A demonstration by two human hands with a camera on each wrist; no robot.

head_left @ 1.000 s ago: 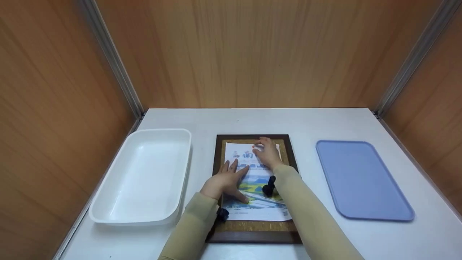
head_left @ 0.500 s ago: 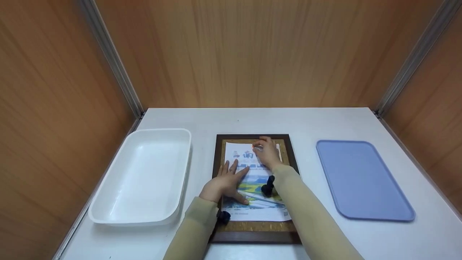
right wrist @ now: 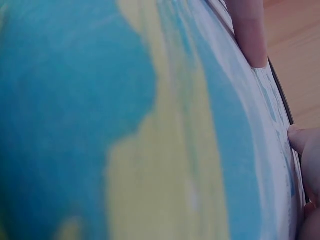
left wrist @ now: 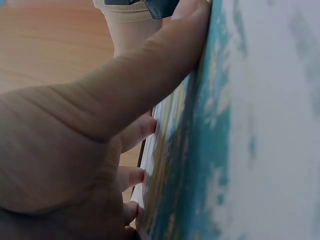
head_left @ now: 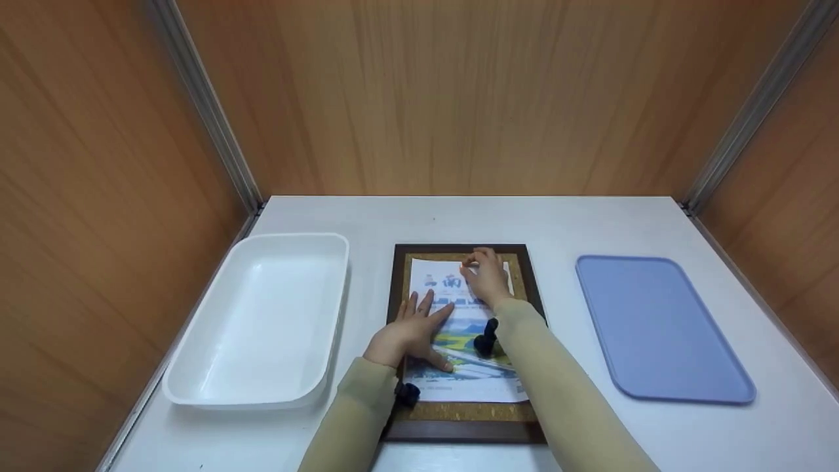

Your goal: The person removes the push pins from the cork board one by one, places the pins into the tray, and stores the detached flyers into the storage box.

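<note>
White tabletop [head_left: 459, 219] fills the booth, wood-grain panels on three sides. On its left sits a deep white plastic tub [head_left: 262, 321]; on the right lies a flat lavender tray [head_left: 659, 324], well apart from the action. Dead centre lies the cork board [head_left: 518, 278] in its dark wooden frame, and on it a printed poster [head_left: 468, 377], blue and yellow artwork with white margins. Left hand [head_left: 409, 331] lies flat on the poster's left side, fingers straight and spread, pressing the sheet down. Right hand [head_left: 486, 276] is up at the poster's top edge, fingers curled, fingertips together on the paper; what they pinch is too small to tell.
</note>
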